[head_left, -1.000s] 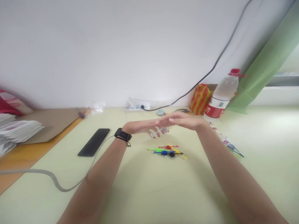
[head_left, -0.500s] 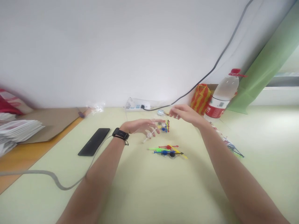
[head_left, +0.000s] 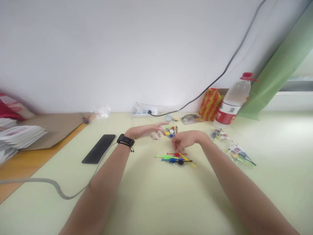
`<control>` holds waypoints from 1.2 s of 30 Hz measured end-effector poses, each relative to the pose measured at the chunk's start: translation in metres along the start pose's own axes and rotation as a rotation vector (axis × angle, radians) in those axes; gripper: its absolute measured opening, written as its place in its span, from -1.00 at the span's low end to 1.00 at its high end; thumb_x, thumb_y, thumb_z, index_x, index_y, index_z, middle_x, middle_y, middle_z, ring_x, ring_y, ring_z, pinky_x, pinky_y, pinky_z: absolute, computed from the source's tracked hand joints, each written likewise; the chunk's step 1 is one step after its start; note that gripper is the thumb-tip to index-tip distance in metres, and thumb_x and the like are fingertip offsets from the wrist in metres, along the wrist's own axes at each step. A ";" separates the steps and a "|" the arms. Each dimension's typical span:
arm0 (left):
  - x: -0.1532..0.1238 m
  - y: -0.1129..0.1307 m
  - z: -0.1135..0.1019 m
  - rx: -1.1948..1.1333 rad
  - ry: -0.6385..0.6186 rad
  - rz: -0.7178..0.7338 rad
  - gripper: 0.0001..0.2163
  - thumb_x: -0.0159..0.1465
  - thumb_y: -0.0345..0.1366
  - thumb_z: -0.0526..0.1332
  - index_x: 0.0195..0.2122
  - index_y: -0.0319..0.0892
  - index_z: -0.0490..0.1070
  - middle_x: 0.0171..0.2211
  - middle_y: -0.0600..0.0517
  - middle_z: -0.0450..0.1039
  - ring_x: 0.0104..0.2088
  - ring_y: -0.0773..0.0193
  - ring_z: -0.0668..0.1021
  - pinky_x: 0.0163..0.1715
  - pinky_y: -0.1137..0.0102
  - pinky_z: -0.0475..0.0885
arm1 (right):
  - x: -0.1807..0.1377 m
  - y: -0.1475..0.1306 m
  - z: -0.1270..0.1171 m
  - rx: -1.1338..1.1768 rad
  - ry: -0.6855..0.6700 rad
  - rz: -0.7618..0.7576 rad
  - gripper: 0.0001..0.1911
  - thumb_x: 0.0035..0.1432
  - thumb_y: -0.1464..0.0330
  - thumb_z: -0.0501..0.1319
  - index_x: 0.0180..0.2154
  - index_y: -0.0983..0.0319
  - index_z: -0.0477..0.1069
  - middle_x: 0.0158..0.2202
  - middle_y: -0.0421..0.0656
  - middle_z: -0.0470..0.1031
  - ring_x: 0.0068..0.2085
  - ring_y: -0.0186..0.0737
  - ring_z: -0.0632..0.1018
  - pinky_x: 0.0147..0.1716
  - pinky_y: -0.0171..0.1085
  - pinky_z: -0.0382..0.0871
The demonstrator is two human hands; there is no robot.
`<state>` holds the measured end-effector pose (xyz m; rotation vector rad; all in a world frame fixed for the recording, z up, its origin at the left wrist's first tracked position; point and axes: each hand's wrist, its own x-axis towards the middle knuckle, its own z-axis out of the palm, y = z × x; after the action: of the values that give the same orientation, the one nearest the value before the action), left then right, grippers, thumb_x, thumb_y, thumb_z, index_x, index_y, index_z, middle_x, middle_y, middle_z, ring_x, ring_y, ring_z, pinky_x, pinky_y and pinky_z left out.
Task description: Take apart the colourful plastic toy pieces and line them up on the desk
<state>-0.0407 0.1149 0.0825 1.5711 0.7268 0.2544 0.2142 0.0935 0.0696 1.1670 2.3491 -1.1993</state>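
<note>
My left hand (head_left: pixel 150 130) hovers above the table with its index finger stretched out; its other fingers are curled on a whitish plastic arrow spinner (head_left: pixel 155 135), partly hidden. My right hand (head_left: pixel 185 140) reaches down, its fingertips pinched at the red arrow spinner (head_left: pixel 177 154). That one lies in a loose pile with a green arrow spinner (head_left: pixel 166 157), a blue arrow spinner (head_left: pixel 173 160), a black arrow spinner (head_left: pixel 181 162) and a yellow one (head_left: pixel 192 164). Between and behind my hands sits a small cluster of coloured plastic pieces (head_left: pixel 171 131).
A black phone (head_left: pixel 98 149) and a grey cable lie left. Behind are a power strip (head_left: pixel 143 110) and glasses (head_left: pixel 191 118). At right stand a large water bottle (head_left: pixel 231 102) and a striped bag (head_left: pixel 210 103), with clear bags of parts (head_left: pixel 238 153) before them. Cardboard (head_left: pixel 56 127) lies far left.
My right hand has come down and nearer, from beyond the small cluster to the red arrow spinner. The glasses now show behind it. My left hand has turned slightly, still with the whitish spinner.
</note>
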 end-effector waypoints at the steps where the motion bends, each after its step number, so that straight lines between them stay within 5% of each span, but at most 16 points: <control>1: 0.000 0.001 0.001 0.014 0.004 -0.002 -0.41 0.40 -0.03 0.20 0.43 0.09 0.16 0.09 -0.09 0.47 -0.02 0.13 0.47 -0.08 0.30 0.36 | 0.000 0.002 -0.001 0.005 0.009 -0.011 -0.69 -0.05 0.29 0.38 -0.21 0.26 0.54 -0.29 -0.11 0.61 -0.26 -0.16 0.58 -0.32 -0.31 0.38; 6: 0.000 0.002 0.002 0.013 0.001 -0.009 -0.41 0.40 -0.01 0.20 0.43 0.09 0.17 0.09 -0.09 0.46 -0.02 0.14 0.46 -0.08 0.29 0.36 | -0.003 0.005 -0.003 0.025 0.038 -0.035 -0.60 -0.04 0.20 0.39 -0.14 0.24 0.57 -0.23 -0.10 0.63 -0.25 -0.17 0.57 -0.32 -0.31 0.37; 16: -0.002 0.003 0.002 0.002 -0.047 -0.006 -0.41 0.40 0.01 0.18 0.43 0.05 0.17 0.07 -0.13 0.47 -0.07 0.16 0.49 -0.12 0.31 0.39 | -0.019 0.006 -0.009 0.090 0.055 -0.040 -0.80 0.01 0.26 0.34 -0.36 0.26 0.54 -0.46 -0.18 0.55 -0.44 -0.29 0.47 -0.44 -0.32 0.31; 25: -0.002 0.006 0.004 0.002 -0.058 -0.024 -0.37 0.39 0.05 0.19 0.43 0.03 0.15 0.07 -0.15 0.48 -0.09 0.13 0.53 -0.07 0.27 0.41 | -0.065 0.026 -0.022 0.333 0.213 0.070 -0.92 -0.04 0.35 0.35 -0.42 0.22 0.55 -0.44 -0.08 0.64 -0.41 -0.16 0.61 -0.34 -0.20 0.55; 29: -0.003 0.005 0.004 0.000 -0.072 -0.021 -0.36 0.38 0.06 0.19 0.44 0.04 0.14 0.07 -0.15 0.48 -0.09 0.11 0.54 -0.07 0.26 0.40 | -0.079 0.030 -0.028 0.340 0.392 0.040 -0.96 -0.02 0.38 0.34 -0.43 0.21 0.54 -0.43 -0.07 0.62 -0.36 -0.10 0.62 -0.33 -0.18 0.56; 36: 0.000 0.007 0.006 0.025 -0.124 -0.008 -0.41 0.41 0.05 0.15 0.43 0.08 0.16 0.08 -0.12 0.47 -0.09 0.14 0.53 -0.12 0.31 0.39 | -0.092 0.028 -0.034 0.428 0.955 -0.149 -0.93 0.06 0.36 0.29 -0.38 0.23 0.52 -0.47 -0.11 0.57 -0.47 -0.26 0.51 -0.45 -0.28 0.42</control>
<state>-0.0356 0.1103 0.0885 1.5919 0.6416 0.1406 0.2987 0.0792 0.1248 2.1090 2.9350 -1.4547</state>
